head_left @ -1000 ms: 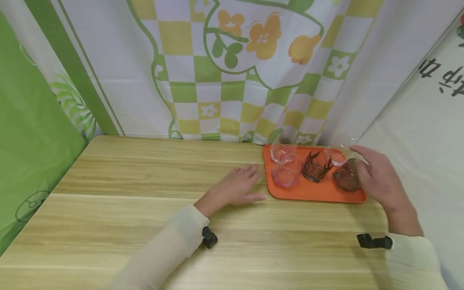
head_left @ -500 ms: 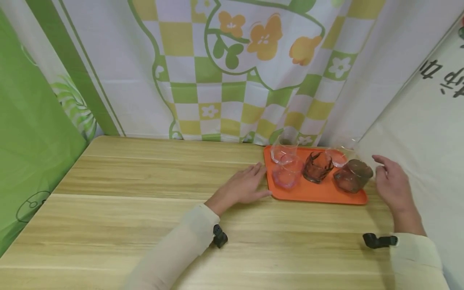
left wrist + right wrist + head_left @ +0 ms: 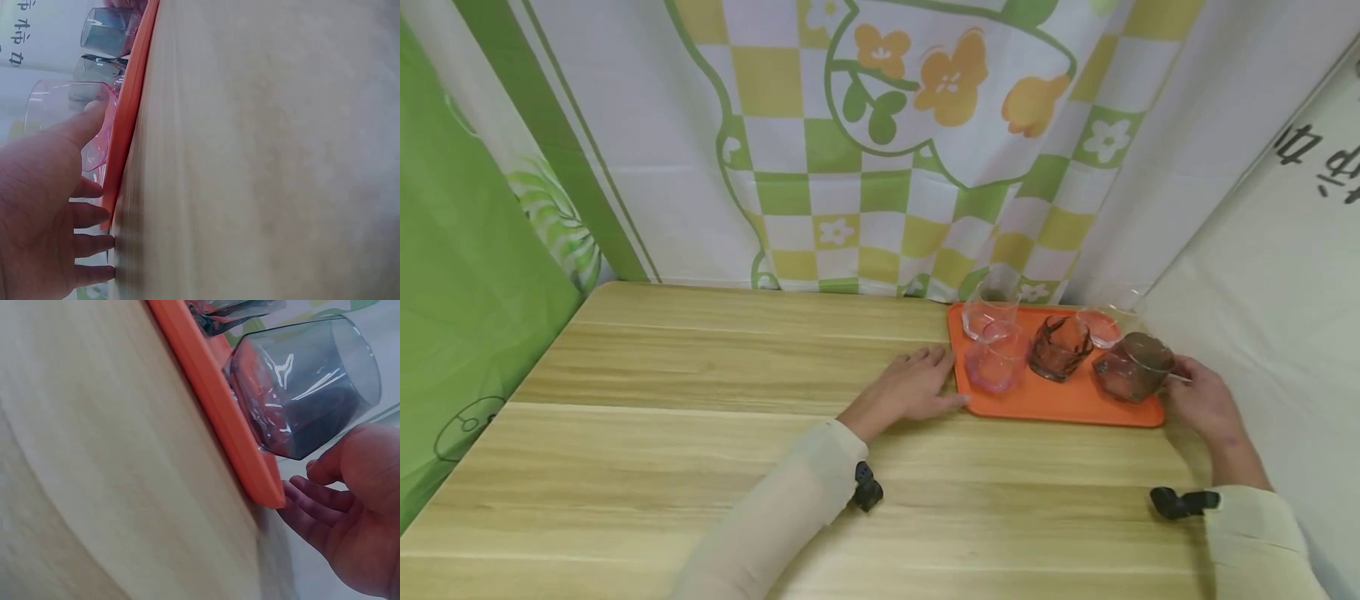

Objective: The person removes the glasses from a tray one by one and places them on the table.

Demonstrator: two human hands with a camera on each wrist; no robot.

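Observation:
An orange tray (image 3: 1037,407) lies on the table and bears several drinking glasses. At its left end my left hand (image 3: 913,385) lies with extended fingers spread along the edge; in the left wrist view the thumb reaches over the rim beside a clear glass (image 3: 53,109). My right hand (image 3: 1206,404) is at the right end, close behind a grey-tinted glass (image 3: 1135,367). In the right wrist view its loosely bent fingers meet the tray's corner, thumb raised near that glass. A dark glass (image 3: 1060,348) stands mid-tray, and a pinkish clear glass (image 3: 992,367) at front left.
Two more clear glasses stand at the tray's back, one at left (image 3: 988,312) and one at right (image 3: 1108,317). The wooden table (image 3: 700,367) reaches left and forward. A checked curtain (image 3: 880,192) hangs behind, and a pale cloth (image 3: 1285,275) at right.
My right hand has left the grey-tinted glass, swung right, then dropped to the tray's right end. My left hand has moved slightly right, up to the tray's left edge.

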